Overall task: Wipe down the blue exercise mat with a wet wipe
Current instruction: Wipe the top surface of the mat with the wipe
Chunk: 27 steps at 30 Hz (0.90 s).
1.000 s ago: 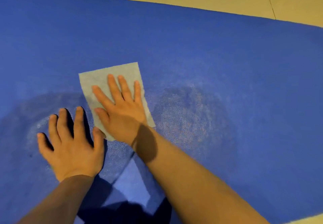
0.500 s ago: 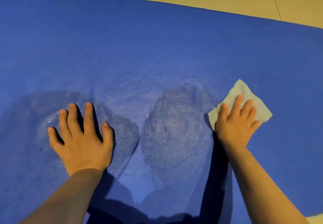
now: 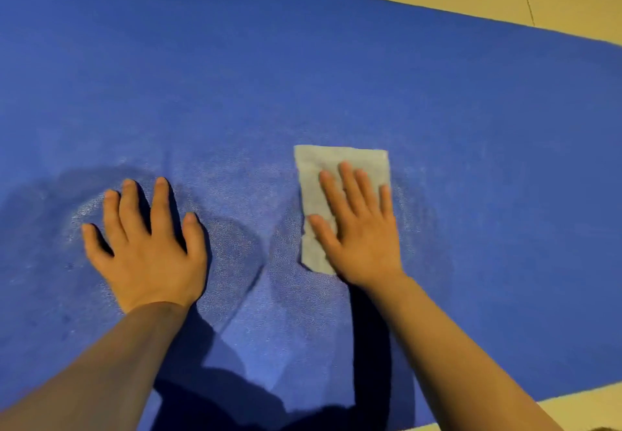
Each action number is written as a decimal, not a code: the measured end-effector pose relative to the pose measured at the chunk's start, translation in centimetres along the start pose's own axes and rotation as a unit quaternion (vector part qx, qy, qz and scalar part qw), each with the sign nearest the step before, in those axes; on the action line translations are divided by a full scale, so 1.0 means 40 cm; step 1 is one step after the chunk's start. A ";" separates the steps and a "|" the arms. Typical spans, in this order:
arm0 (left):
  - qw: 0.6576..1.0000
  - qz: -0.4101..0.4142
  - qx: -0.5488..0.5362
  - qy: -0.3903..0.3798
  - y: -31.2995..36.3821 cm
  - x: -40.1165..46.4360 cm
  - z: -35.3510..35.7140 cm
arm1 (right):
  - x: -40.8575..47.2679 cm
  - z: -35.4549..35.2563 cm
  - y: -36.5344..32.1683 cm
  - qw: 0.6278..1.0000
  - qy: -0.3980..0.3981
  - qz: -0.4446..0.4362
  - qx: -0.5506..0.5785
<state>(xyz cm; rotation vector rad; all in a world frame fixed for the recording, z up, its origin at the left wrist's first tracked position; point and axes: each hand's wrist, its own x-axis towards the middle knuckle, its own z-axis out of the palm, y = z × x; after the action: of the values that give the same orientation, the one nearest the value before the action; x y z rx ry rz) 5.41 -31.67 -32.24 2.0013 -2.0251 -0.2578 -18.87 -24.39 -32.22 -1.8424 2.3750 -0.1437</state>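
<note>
We hold both bare forearms stretched forward. Our left hand [image 3: 144, 248] lies palm down, fingers [image 3: 160, 205] straight and spread. Our right hand [image 3: 360, 232] lies palm down too, its fingers straight and nearly together, thumb out.

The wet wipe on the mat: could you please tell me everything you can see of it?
The wet wipe is a pale grey-white rectangular sheet, thin and cloth-like, lying flat on the blue exercise mat near the middle of the view. Its far edge is straight; its near left corner looks slightly ragged. The right hand presses on it with straight, spread fingers, covering its right and near parts. The left hand rests apart on the mat and does not touch it.
</note>
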 end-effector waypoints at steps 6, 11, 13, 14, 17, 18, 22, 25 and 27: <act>1.000 -0.009 -0.010 -0.029 0.009 0.007 -0.011 | -0.151 -0.056 0.152 0.937 -0.019 0.349 0.030; 0.994 0.029 -0.057 -0.084 -0.017 0.003 -0.043 | -0.100 -0.005 -0.085 0.953 -0.027 0.300 0.020; 0.989 0.052 -0.084 -0.113 -0.045 -0.029 -0.073 | -0.090 0.019 -0.206 0.986 0.000 0.165 0.008; 0.989 0.056 -0.081 -0.111 -0.062 -0.060 -0.092 | -0.101 0.031 -0.270 0.996 0.001 0.089 0.004; 0.993 0.014 -0.045 -0.112 -0.113 -0.178 -0.146 | -0.161 0.043 -0.402 0.994 -0.053 -0.094 -0.010; 0.992 0.007 -0.032 -0.126 -0.127 -0.206 -0.157 | -0.171 0.042 -0.405 0.990 -0.061 -0.127 -0.010; 0.980 0.027 -0.012 -0.197 -0.158 -0.216 -0.185 | -0.170 0.041 -0.256 0.992 -0.026 -0.120 0.030; 0.973 0.026 -0.022 -0.229 -0.154 -0.207 -0.201 | -0.202 0.004 -0.079 0.999 -0.034 0.025 0.015; 0.966 0.029 -0.007 -0.255 -0.145 -0.212 -0.206 | -0.251 -0.033 0.055 0.988 -0.057 0.146 0.015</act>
<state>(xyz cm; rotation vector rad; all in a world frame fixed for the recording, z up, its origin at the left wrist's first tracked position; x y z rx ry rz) 13.53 -22.77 -26.96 2.0108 -2.3565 -0.8489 -18.73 -14.13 -30.80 -1.4270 2.5105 -0.0414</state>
